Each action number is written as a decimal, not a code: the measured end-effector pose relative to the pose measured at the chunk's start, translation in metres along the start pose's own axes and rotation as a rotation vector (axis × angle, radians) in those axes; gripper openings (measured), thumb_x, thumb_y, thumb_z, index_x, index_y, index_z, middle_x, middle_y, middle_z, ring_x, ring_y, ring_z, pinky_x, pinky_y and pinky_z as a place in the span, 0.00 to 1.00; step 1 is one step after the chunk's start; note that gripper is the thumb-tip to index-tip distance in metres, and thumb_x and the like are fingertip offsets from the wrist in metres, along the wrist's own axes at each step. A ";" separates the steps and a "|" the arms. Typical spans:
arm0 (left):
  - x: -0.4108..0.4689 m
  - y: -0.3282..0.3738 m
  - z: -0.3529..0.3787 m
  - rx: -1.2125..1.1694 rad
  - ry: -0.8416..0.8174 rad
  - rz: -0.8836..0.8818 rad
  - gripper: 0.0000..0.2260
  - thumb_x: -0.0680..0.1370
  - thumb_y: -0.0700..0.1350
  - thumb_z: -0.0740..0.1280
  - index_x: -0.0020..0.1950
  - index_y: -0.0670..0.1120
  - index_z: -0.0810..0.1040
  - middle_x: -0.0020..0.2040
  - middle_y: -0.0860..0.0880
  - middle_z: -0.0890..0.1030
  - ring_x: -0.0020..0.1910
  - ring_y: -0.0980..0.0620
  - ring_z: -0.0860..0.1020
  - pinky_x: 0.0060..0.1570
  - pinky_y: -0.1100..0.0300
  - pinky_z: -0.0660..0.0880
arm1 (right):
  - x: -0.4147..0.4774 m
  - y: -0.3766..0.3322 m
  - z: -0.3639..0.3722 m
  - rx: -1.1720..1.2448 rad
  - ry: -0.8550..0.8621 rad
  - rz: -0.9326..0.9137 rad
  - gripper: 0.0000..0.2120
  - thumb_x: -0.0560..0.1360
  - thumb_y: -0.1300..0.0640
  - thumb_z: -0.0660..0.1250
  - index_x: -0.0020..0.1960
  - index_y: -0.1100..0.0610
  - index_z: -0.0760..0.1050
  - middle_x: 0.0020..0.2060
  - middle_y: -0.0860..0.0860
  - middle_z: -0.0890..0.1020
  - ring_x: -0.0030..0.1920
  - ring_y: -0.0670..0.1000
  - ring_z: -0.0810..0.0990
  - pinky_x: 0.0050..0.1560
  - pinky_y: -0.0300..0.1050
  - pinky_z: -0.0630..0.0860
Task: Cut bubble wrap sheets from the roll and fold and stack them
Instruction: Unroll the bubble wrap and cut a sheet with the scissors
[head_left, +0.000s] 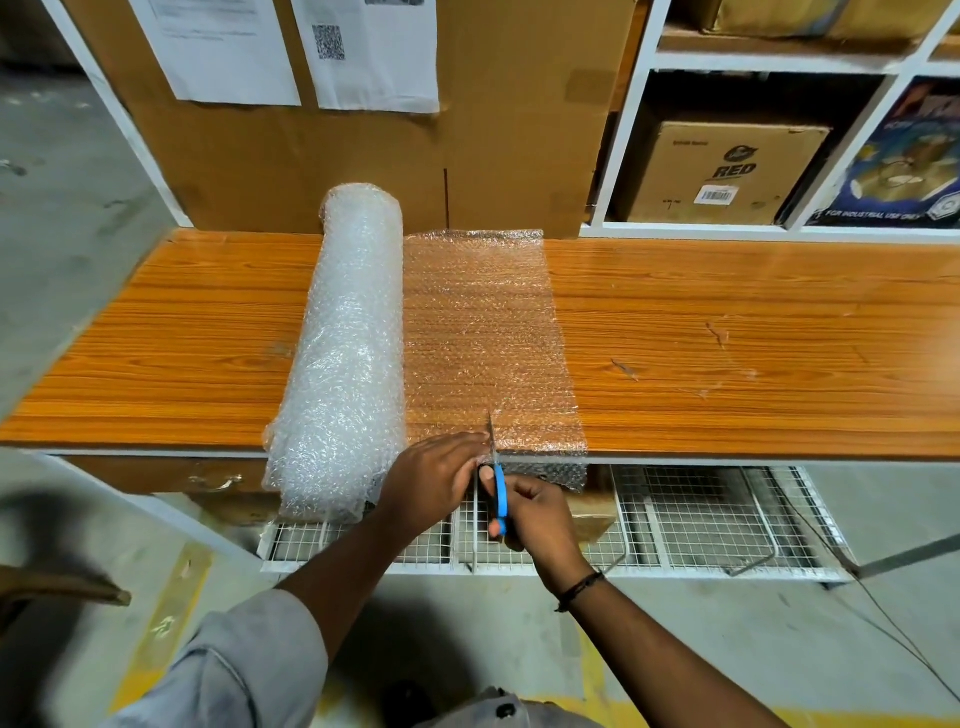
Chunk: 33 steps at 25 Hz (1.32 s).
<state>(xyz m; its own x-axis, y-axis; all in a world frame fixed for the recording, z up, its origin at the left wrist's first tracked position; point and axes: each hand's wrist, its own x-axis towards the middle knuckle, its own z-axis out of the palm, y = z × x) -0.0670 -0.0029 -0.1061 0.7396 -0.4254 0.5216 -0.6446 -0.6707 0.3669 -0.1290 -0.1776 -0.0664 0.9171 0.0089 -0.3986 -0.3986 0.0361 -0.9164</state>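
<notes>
Cutting step, just begun. Roll lies on table, sheet unrolled to its right. Left hand presses sheet at near edge, fingers flat. Right hand grips scissors, fingers curled round handles. Next move, likely: run blades straight toward far edge, sheet held taut.

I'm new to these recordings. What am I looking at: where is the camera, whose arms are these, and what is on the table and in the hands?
There is no machine here: a person works with bare hands. The single picture comes from a wide-angle camera worn on the person's head, looking forward and down, so both arms enter from the bottom. On the wooden table lies a bubble wrap roll, with a sheet unrolled flat to its right. The right hand grips blue-handled scissors, the blade at the sheet's near edge. The left hand presses on the sheet beside the blade. Cardboard boxes stand behind.
</notes>
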 end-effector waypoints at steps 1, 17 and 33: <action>0.000 -0.001 0.000 -0.011 -0.004 -0.005 0.14 0.80 0.43 0.63 0.61 0.44 0.84 0.61 0.49 0.85 0.60 0.51 0.83 0.59 0.56 0.80 | 0.001 0.002 0.000 -0.002 0.001 -0.003 0.17 0.76 0.43 0.74 0.45 0.59 0.86 0.29 0.61 0.76 0.25 0.50 0.70 0.28 0.41 0.61; -0.004 -0.004 -0.004 -0.078 -0.031 -0.036 0.13 0.82 0.42 0.64 0.63 0.44 0.82 0.61 0.49 0.85 0.57 0.51 0.83 0.55 0.56 0.81 | 0.025 -0.013 -0.003 -0.045 0.046 0.036 0.16 0.75 0.43 0.75 0.41 0.57 0.86 0.26 0.57 0.79 0.23 0.50 0.69 0.25 0.39 0.63; -0.003 -0.010 -0.006 -0.080 -0.038 -0.036 0.08 0.80 0.41 0.68 0.58 0.47 0.83 0.54 0.51 0.86 0.47 0.50 0.84 0.44 0.58 0.80 | 0.061 -0.031 0.009 -0.062 0.156 0.056 0.19 0.72 0.45 0.78 0.30 0.53 0.76 0.25 0.55 0.79 0.23 0.51 0.72 0.26 0.39 0.64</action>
<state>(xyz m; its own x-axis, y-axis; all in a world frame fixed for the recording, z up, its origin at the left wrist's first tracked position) -0.0634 0.0089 -0.1064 0.7682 -0.4260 0.4780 -0.6300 -0.6358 0.4459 -0.0608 -0.1694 -0.0615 0.8832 -0.1459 -0.4457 -0.4533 -0.0219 -0.8911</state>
